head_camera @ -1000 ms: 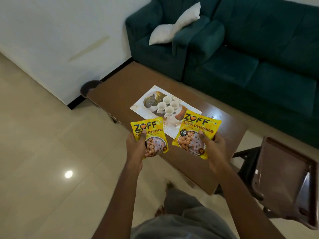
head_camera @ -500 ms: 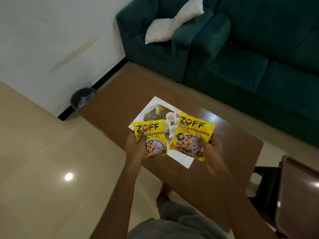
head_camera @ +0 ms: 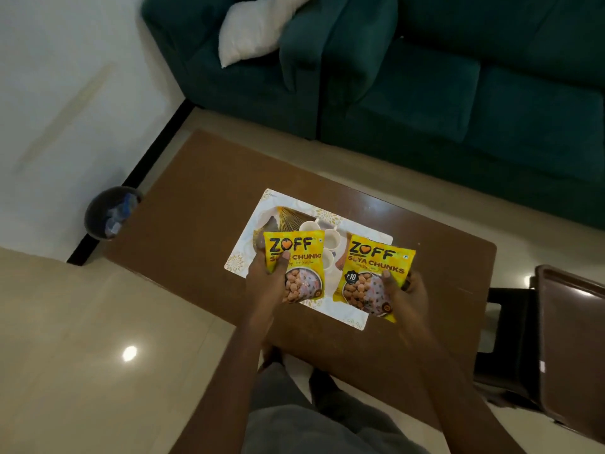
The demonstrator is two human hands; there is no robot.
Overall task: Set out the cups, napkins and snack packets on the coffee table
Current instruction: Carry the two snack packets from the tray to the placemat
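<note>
My left hand [head_camera: 265,277] grips a yellow snack packet [head_camera: 296,263] and my right hand [head_camera: 405,293] grips a second yellow snack packet [head_camera: 371,276]. I hold both above a white patterned tray [head_camera: 244,250] on the brown coffee table [head_camera: 190,231]. Several white cups [head_camera: 332,240] stand together on the tray, partly hidden behind the packets. A folded gold and brown napkin [head_camera: 288,217] lies on the tray behind the left packet.
A dark green sofa [head_camera: 425,93] with a white cushion [head_camera: 258,27] stands beyond the table. A dark waste bin [head_camera: 111,213] sits on the floor by the wall at the left. A brown chair [head_camera: 569,339] stands at the right.
I have come closer and stand over the table, so the view looks more steeply down. Both packets now hang over the near part of the tray, still in my hands.
</note>
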